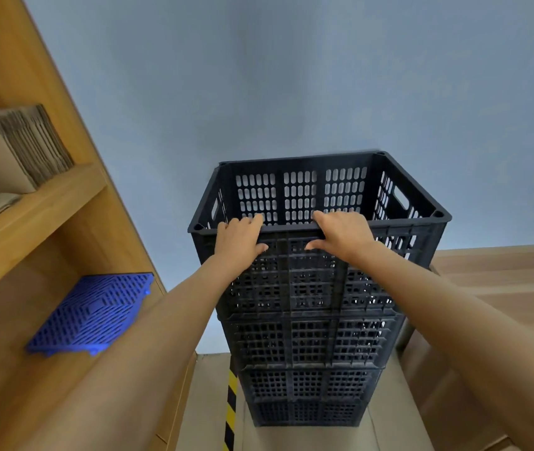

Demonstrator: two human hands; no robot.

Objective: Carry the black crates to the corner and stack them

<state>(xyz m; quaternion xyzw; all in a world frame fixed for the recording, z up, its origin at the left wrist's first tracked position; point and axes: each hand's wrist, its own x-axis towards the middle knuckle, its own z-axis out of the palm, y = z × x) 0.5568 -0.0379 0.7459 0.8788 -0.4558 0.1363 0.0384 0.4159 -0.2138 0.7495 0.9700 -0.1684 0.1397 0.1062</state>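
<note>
A tall stack of black slotted crates (308, 353) stands on the floor against the grey wall. The top crate (389, 203) is open and empty, with hand slots in its side walls. My left hand (238, 237) grips the near rim of the top crate, fingers hooked over the edge and thumb on the outer face. My right hand (340, 232) holds the same rim a little to the right, fingers over the edge. Both forearms reach up from the bottom corners of the view.
A wooden shelf unit (41, 222) rises on the left, holding flattened cardboard (15, 148) above and a blue plastic grid tile (93, 314) below. Yellow-black floor tape (231, 405) runs beside the stack. Wood-coloured surfaces (503, 288) lie to the right.
</note>
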